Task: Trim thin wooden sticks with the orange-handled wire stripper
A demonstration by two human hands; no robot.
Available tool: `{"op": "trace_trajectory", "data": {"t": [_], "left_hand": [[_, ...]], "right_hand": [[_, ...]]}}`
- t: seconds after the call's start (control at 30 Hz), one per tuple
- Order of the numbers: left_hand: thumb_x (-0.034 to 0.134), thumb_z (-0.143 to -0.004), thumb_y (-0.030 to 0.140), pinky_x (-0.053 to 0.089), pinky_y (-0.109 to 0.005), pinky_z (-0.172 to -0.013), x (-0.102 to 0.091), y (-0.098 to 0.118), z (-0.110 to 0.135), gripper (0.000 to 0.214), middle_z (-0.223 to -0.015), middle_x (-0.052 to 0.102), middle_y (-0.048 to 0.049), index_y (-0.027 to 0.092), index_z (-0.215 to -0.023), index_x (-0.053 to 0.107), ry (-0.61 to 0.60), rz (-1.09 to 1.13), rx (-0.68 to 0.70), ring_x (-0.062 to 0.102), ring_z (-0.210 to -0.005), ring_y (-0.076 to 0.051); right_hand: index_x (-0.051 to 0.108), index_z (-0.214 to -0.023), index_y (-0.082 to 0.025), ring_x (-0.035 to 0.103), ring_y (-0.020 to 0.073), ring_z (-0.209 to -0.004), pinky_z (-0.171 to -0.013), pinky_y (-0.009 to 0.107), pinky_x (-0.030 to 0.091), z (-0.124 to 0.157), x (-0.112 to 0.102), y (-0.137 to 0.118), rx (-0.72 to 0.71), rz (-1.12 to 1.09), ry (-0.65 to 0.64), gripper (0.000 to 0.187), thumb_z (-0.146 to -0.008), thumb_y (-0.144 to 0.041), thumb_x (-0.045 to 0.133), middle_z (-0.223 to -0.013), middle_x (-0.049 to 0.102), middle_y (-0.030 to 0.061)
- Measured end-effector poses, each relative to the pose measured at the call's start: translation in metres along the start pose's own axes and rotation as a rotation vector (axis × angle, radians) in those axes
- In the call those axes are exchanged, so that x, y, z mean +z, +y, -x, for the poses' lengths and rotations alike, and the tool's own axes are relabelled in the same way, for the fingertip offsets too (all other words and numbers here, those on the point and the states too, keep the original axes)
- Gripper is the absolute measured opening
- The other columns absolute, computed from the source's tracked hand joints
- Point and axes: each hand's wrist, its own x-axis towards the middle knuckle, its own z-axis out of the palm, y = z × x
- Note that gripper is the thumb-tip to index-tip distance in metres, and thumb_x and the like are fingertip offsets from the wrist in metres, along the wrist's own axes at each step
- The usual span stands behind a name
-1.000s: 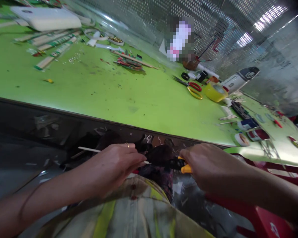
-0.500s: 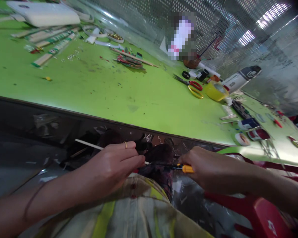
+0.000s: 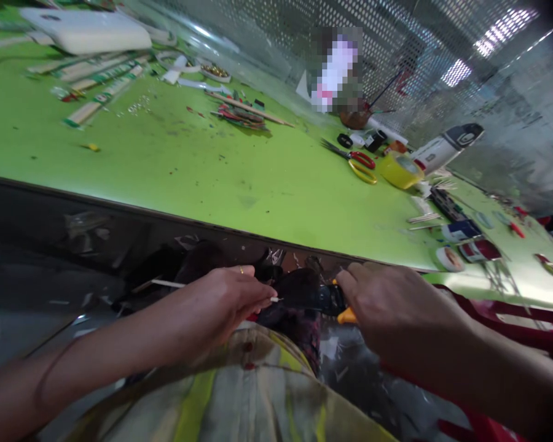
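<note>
My left hand (image 3: 216, 304) is closed in a pinch on a thin pale stick (image 3: 168, 283) that runs through the fingers, its tip poking out to the right. My right hand (image 3: 396, 310) is closed round a tool with yellow handles (image 3: 345, 315) and a dark head. The tool's head sits close to the stick's right tip; I cannot tell whether they touch. Both hands are below the near edge of the green table (image 3: 239, 178), over my lap.
On the table lie red and yellow scissors (image 3: 357, 166), a yellow tape roll (image 3: 399, 170), small tape rolls (image 3: 461, 242), loose sticks (image 3: 249, 108), flat strips (image 3: 96, 83) and a white foam block (image 3: 87, 32). A perforated metal wall rises behind. A red chair (image 3: 511, 319) is at my right.
The stick has slid right through my left fingers, so less shows on the left. My right hand has lifted slightly and brought the tool's head closer to the stick's tip.
</note>
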Motion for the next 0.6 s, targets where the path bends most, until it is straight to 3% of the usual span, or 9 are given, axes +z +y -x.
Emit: {"op": "trace_trajectory", "data": {"t": [0.1,0.23,0.37,0.5,0.6], "left_hand": [[0.047,-0.092,0.013,0.028,-0.021,-0.055,0.000,0.001,0.000,0.022,-0.068,0.052,0.0011,0.016,-0.082,0.065,-0.065,0.056,-0.048,0.045,-0.061,-0.010],[0.047,-0.088,0.006,0.027,-0.023,-0.055,0.003,0.003,0.006,0.020,-0.069,0.049,0.0013,0.016,-0.077,0.060,0.007,0.036,-0.015,0.044,-0.062,-0.010],[0.046,-0.081,0.000,0.034,-0.026,-0.062,0.003,0.008,0.012,0.023,-0.078,0.052,-0.0024,0.017,-0.089,0.059,0.087,-0.109,0.058,0.047,-0.072,-0.016],[0.038,-0.085,0.002,0.041,-0.034,-0.083,-0.003,0.013,0.013,0.024,-0.080,0.058,-0.0067,0.013,-0.093,0.057,0.160,-0.264,0.197,0.050,-0.078,-0.021],[0.034,-0.089,0.004,0.042,-0.035,-0.085,-0.004,0.012,0.013,0.025,-0.080,0.061,-0.0090,0.012,-0.092,0.058,0.160,-0.350,0.278,0.050,-0.076,-0.021]], "right_hand": [[0.055,-0.077,-0.019,0.051,0.0228,-0.060,-0.051,0.032,0.019,0.001,0.000,-0.002,-0.007,0.031,0.029,0.022,-0.063,-0.005,0.045,-0.070,0.058,0.0076],[0.056,-0.077,-0.019,0.050,0.0204,-0.057,-0.051,0.031,0.016,0.003,0.001,-0.002,-0.014,0.015,0.041,0.022,-0.064,-0.005,0.045,-0.069,0.059,0.0071],[0.058,-0.079,-0.018,0.050,0.0164,-0.053,-0.049,0.030,0.015,0.001,-0.003,0.001,0.048,-0.132,-0.109,0.023,-0.062,-0.005,0.048,-0.065,0.060,0.0046],[0.062,-0.079,-0.017,0.055,0.0143,-0.056,-0.048,0.027,0.017,-0.002,-0.009,0.005,0.115,-0.340,-0.262,0.023,-0.064,-0.006,0.050,-0.066,0.064,0.0043],[0.063,-0.076,-0.018,0.056,0.0126,-0.055,-0.047,0.025,0.019,-0.003,-0.009,0.008,0.108,-0.437,-0.331,0.021,-0.065,-0.006,0.050,-0.067,0.065,0.0038]]}}
